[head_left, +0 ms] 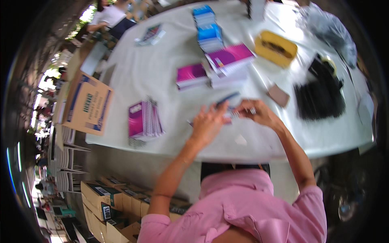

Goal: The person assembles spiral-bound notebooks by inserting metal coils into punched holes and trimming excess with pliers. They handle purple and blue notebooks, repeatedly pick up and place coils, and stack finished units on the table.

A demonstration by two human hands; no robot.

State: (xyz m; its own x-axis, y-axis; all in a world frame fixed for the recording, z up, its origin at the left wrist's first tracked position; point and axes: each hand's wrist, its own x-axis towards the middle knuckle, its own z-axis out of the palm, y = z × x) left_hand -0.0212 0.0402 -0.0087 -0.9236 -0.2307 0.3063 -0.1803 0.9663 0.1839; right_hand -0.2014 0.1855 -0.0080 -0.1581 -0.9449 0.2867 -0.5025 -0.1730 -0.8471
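Note:
My left hand (207, 124) is over a small, blurred purple-covered notebook (226, 121), its fingers bent around it near the front of the table. Most of the notebook is hidden beneath that hand. A dark blue flap or strip (227, 98) sticks up just beyond the fingertips; what it belongs to is too blurred to tell. On the other side, my right hand (257, 113) has its fingers pinched together at the notebook's right edge. What lies in that pinch cannot be made out. Left of my hands stands a stack of purple spiral-bound notebooks (139, 120).
Purple-covered stacks (231, 58) and blue-covered stacks (210, 37) stand farther back. A yellow tray (275, 48), a brown block (278, 95) and black wire combs or bristles (320, 99) lie to the right. Cardboard boxes (90, 103) flank the left table edge. A person (111, 18) is at the far left.

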